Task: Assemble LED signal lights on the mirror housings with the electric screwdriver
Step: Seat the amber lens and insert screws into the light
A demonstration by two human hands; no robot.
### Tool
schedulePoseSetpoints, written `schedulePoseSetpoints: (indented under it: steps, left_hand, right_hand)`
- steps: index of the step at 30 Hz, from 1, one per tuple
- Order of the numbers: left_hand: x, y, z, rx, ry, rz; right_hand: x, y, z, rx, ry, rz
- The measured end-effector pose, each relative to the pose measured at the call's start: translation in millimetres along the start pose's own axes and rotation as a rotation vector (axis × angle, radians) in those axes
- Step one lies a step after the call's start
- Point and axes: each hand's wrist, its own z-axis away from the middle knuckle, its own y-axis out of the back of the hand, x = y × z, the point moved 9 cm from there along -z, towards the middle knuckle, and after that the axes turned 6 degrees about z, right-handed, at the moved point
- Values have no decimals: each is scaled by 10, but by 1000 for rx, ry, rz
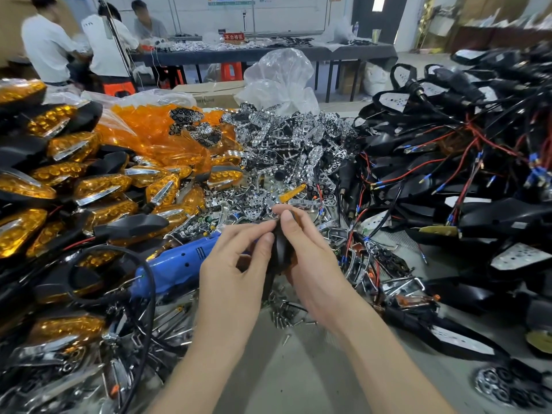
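Observation:
Both hands meet over the middle of the table around one black mirror housing [280,252]. My right hand [310,258] grips it from the right, thumb lying across its top. My left hand [236,258] pinches its upper left edge with thumb and forefinger. The blue electric screwdriver [179,261] lies on the table just left of my left hand, its black cable [143,294] looping toward me. A small pile of loose screws [286,312] sits below the housing. Most of the housing is hidden by my fingers.
Finished housings with amber lenses [98,186] are stacked at the left. Loose amber lenses [155,130] and chrome reflectors [283,138] fill the middle back. Black housings with red wires [448,162] are heaped at the right. Three people work at a far table [268,52].

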Motion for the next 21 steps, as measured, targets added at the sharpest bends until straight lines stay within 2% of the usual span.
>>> schedulePoseSetpoints:
  steps: [5, 9, 13, 18, 21]
  left_hand:
    - [72, -86, 47, -85, -100, -127]
    - [47, -2, 54, -31, -34, -78]
    - [-102, 144, 77, 67, 186, 121]
    - [-420, 264, 289, 202, 625, 510]
    - [-535, 343, 443, 297, 823, 709]
  right_hand:
    - [-12, 59, -25, 50, -28, -172]
    - [-76, 144, -52, 65, -1, -207]
    - [-100, 238, -60, 107, 6, -184]
    - [-196, 281, -34, 160, 52, -234]
    - [-285, 336, -1, 204, 83, -192]
